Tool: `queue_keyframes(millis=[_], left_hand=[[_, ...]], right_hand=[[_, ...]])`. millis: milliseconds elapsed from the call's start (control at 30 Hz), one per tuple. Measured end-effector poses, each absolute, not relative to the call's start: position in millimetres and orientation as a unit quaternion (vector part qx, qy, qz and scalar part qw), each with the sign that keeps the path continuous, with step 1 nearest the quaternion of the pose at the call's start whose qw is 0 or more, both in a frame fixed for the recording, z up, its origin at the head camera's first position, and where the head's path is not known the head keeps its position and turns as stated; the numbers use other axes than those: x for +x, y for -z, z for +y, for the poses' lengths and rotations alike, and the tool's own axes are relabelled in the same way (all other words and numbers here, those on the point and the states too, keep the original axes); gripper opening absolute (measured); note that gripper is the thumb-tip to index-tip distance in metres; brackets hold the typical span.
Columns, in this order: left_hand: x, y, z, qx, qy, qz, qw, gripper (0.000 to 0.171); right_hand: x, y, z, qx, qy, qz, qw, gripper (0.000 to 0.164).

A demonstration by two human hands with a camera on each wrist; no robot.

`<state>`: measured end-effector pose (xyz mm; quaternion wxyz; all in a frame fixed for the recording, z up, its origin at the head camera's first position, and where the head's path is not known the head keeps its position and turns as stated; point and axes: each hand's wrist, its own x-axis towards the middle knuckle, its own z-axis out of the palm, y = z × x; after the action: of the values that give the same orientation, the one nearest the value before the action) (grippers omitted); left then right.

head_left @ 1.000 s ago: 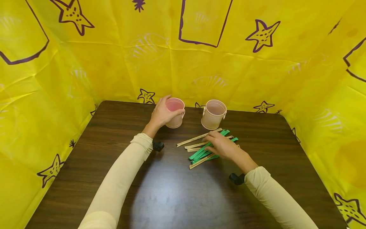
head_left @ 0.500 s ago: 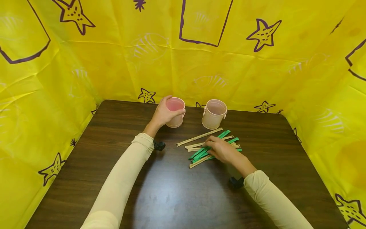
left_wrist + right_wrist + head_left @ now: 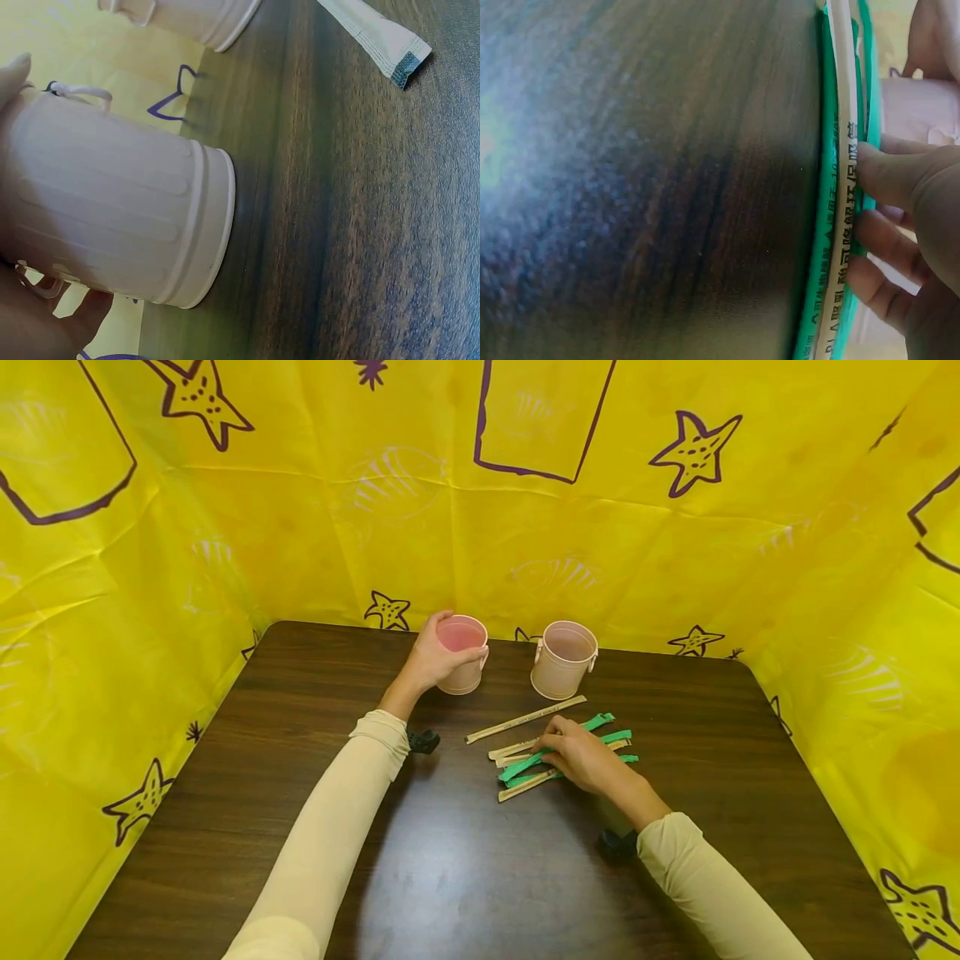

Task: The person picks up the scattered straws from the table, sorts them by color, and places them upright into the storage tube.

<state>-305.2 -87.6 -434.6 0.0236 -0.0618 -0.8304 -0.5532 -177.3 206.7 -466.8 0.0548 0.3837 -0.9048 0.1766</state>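
Observation:
My left hand [image 3: 433, 662] grips a pale pink, trash-can-shaped bucket [image 3: 463, 680], thumb over its near rim and fingers behind it. The left wrist view shows this bucket [image 3: 105, 195] with its base on the table. My right hand [image 3: 585, 756] pinches a green paper-wrapped straw [image 3: 519, 767] over a loose pile. Beside it in the pile are tan wrapped straws [image 3: 528, 785] and other green ones. In the right wrist view, the thumb and fingers meet at the green straw [image 3: 872, 105], behind a tan straw [image 3: 845, 97] with printed characters. The fingers partly hide how many they hold.
A second pale pink bucket [image 3: 558, 672] with side handles stands upright right of the first. One tan straw [image 3: 525, 720] lies apart, in front of both buckets. The dark wooden table [image 3: 465, 877] is bordered by a yellow patterned cloth [image 3: 450, 543].
My right hand has come down into the pile and closed its fingertips on a green straw. The green straws have shifted and spread apart. My left hand keeps its grip on the bucket.

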Motion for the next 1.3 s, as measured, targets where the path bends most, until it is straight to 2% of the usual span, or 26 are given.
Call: queue_keyframes(millis=[300, 533, 767, 967, 1200, 1300], left_hand=[[-304, 435, -87, -0.055, 0.569, -0.820, 0.023, 0.103], [-305, 435, -90, -0.054, 0.579, -0.813, 0.023, 0.102], [-305, 435, -88, -0.050, 0.588, -0.807, 0.026, 0.102], [-304, 436, -85, -0.043, 0.587, -0.808, 0.027, 0.101], [-304, 437, -85, -0.042, 0.594, -0.803, 0.022, 0.102], [-305, 436, -83, -0.041, 0.596, -0.801, 0.021, 0.101]], right_hand=[[-178, 451, 201, 0.389, -0.205, -0.894, 0.086, 0.016], [-183, 427, 194, 0.377, -0.251, -0.879, 0.150, 0.021], [-192, 395, 186, 0.352, -0.348, -0.854, 0.161, 0.021], [-200, 372, 182, 0.299, -0.422, -0.844, 0.145, 0.017], [-217, 348, 177, 0.207, -0.537, -0.811, 0.103, 0.030], [-226, 337, 172, 0.191, -0.584, -0.783, 0.097, 0.028]])
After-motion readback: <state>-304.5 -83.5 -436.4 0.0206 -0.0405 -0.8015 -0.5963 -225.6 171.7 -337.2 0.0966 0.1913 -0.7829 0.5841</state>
